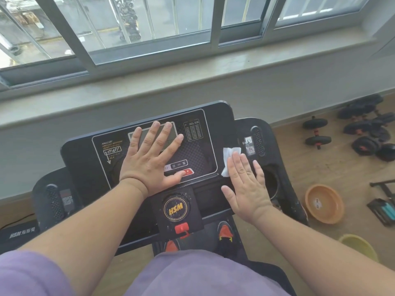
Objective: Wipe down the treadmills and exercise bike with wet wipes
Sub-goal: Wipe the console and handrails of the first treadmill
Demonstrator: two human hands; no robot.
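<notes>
On the treadmill console (224, 129), the right hand (248, 184) presses the wet wipe (229, 155) flat-fingered near the cup holder (272, 180); the left hand (149, 154) lies spread on the display (windowsill (192, 82) close ahead, dumbbells (361, 129) rightward).

One treadmill console (149, 150) stands below the window sill (192, 82). On it lie two hands and one white wet wipe (229, 158). On the floor right of the console sit two bowls, one orange (323, 204), one yellow (359, 246), and several black dumbbells (316, 132), too clustered to count exactly.
</notes>
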